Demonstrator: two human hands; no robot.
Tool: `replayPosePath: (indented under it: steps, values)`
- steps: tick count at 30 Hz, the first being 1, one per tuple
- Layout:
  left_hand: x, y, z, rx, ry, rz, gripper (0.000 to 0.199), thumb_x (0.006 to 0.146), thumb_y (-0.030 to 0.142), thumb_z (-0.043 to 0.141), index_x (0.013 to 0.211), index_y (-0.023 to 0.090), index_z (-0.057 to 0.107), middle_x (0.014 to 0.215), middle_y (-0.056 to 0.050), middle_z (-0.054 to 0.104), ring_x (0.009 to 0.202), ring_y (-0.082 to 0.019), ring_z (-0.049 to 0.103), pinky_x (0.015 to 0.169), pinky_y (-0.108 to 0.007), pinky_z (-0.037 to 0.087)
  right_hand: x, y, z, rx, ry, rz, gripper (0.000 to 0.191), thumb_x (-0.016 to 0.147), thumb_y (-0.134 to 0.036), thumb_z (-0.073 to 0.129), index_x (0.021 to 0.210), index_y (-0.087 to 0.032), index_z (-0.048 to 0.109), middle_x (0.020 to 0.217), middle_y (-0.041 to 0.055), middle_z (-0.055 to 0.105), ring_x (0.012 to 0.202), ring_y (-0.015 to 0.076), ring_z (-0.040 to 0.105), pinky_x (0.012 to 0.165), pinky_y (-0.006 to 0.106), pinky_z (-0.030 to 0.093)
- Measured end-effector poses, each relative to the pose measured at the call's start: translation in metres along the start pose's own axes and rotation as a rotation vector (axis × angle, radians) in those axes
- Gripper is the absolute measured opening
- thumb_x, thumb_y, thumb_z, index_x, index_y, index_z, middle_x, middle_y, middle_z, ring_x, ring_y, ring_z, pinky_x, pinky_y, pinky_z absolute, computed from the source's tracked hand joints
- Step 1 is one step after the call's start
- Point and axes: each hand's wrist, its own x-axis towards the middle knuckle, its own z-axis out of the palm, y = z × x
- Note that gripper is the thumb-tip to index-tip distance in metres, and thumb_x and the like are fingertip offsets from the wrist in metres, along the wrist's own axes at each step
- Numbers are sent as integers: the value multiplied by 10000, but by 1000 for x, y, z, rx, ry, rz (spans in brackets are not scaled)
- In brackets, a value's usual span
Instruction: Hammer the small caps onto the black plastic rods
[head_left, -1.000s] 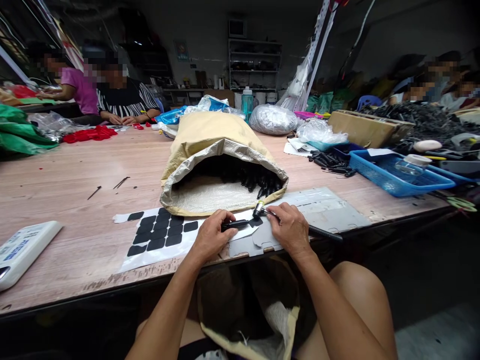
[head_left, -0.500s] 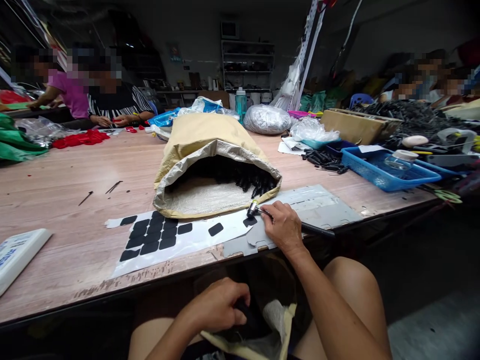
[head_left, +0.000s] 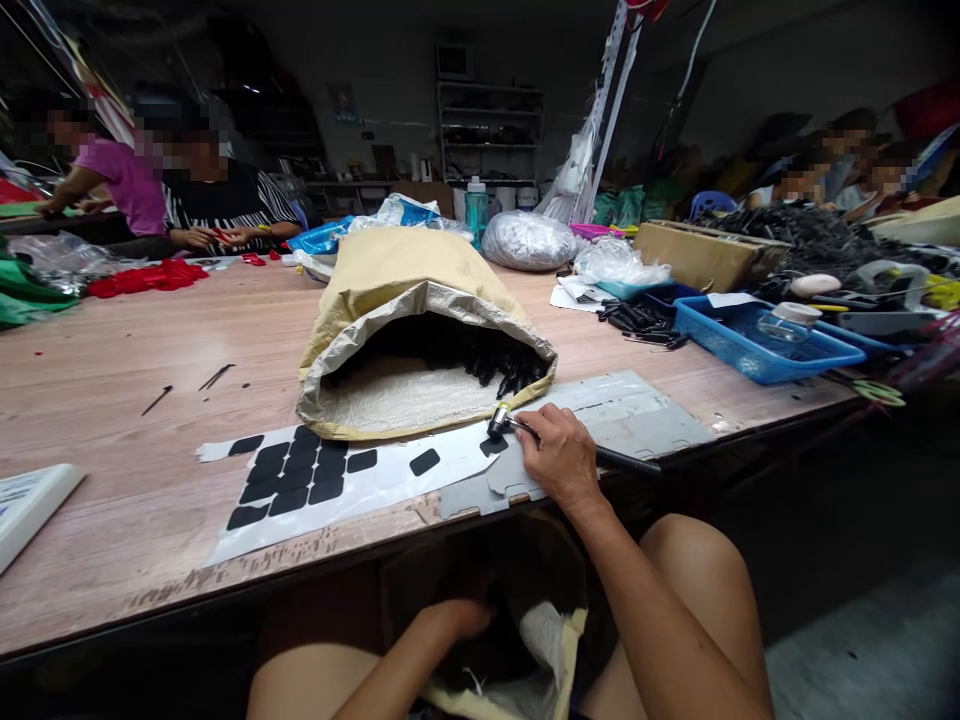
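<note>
My right hand (head_left: 559,455) is closed round the handle of a small hammer (head_left: 501,420) with a shiny head and black and yellow faces. The head stands over a black rounded-square patch (head_left: 492,447), at the edge of a white backing sheet (head_left: 390,490) and a grey board (head_left: 637,415). Between my knees is an open sack (head_left: 555,640) with a pale lining. Down in its dark mouth is my left hand (head_left: 466,617), fingers hidden in shadow. Behind the sheet lies a larger tan sack (head_left: 420,258), open towards me, with black pieces (head_left: 517,375) inside.
Several black patches (head_left: 300,470) lie on the sheet's left part. A blue basket (head_left: 772,350), black parts (head_left: 641,322) and a cardboard box (head_left: 705,255) stand to the right. A white box-like object (head_left: 37,510) is at left. Other people sit across the table.
My left hand has gone from above the lap sack, where it was curled round something black, down into its mouth. My right hand keeps the hammer in nearly the same place.
</note>
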Motion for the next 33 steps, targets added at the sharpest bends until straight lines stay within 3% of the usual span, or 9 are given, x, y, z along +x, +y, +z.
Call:
replayPosePath:
  steps: [4, 6, 8, 11, 14, 17, 23, 28, 33]
  values:
    - [-43, 34, -46, 164, -346, 76, 264, 662, 369, 753, 867, 206, 780, 770, -65, 736, 786, -311, 703, 735, -411, 542, 0, -1, 0, -5, 5, 6, 178, 906, -264, 615, 1049, -270, 721, 936, 30, 645, 922, 210, 517, 801, 319, 355]
    - [-72, 60, -86, 10, -512, 256, 326, 722, 493, 755, 919, 234, 774, 716, -6, 707, 688, -205, 666, 665, -302, 523, -1, -1, 0, -10, 8, 5, 175, 906, -265, 616, 1046, -269, 721, 938, 31, 645, 921, 214, 517, 803, 320, 352]
    - [-93, 84, -131, -287, -536, 357, 392, 785, 553, 713, 997, 226, 758, 753, -6, 704, 670, -163, 644, 631, -254, 503, -1, -2, 0, -15, 7, 0, 182, 908, -262, 610, 1053, -267, 718, 944, 36, 647, 922, 218, 517, 804, 323, 349]
    - [-87, 108, -190, -389, -213, 491, 391, 832, 533, 692, 1022, 195, 736, 797, -26, 703, 701, -158, 638, 612, -237, 476, -1, -2, 0, -13, 8, -2, 192, 908, -258, 603, 1063, -265, 716, 948, 41, 650, 918, 220, 518, 799, 326, 346]
    - [-39, 119, -226, -234, 413, 463, 316, 900, 428, 607, 990, 149, 726, 808, -41, 712, 720, -151, 631, 636, -234, 462, 0, -1, 0, 1, 5, -2, 187, 914, -271, 599, 1061, -268, 715, 945, 43, 648, 917, 220, 518, 798, 324, 348]
    - [16, 127, -239, 18, 770, 247, 238, 867, 314, 605, 942, 141, 751, 888, -74, 751, 815, -182, 666, 723, -259, 474, 0, -1, -1, 13, 1, -6, 189, 913, -265, 600, 1064, -271, 715, 945, 42, 646, 921, 219, 519, 804, 322, 350]
    - [60, 140, -230, 154, 823, 72, 236, 741, 261, 668, 920, 147, 772, 947, -167, 760, 918, -292, 689, 732, -321, 469, 0, -1, -2, 21, -8, 1, 189, 902, -261, 614, 1061, -276, 715, 949, 37, 644, 927, 219, 522, 807, 320, 356]
    - [41, 131, -232, 200, 819, 34, 224, 723, 231, 655, 912, 192, 769, 938, -131, 761, 885, -280, 682, 683, -307, 435, 0, -1, -2, 27, -7, 3, 192, 905, -262, 609, 1062, -273, 720, 946, 39, 645, 923, 216, 522, 801, 322, 358]
    - [-14, 96, -226, 166, 818, 114, 200, 748, 296, 665, 911, 218, 751, 860, -43, 741, 797, -220, 644, 673, -284, 421, 0, -1, -1, 19, 3, 1, 183, 909, -265, 598, 1048, -265, 718, 944, 46, 648, 919, 220, 522, 797, 324, 357]
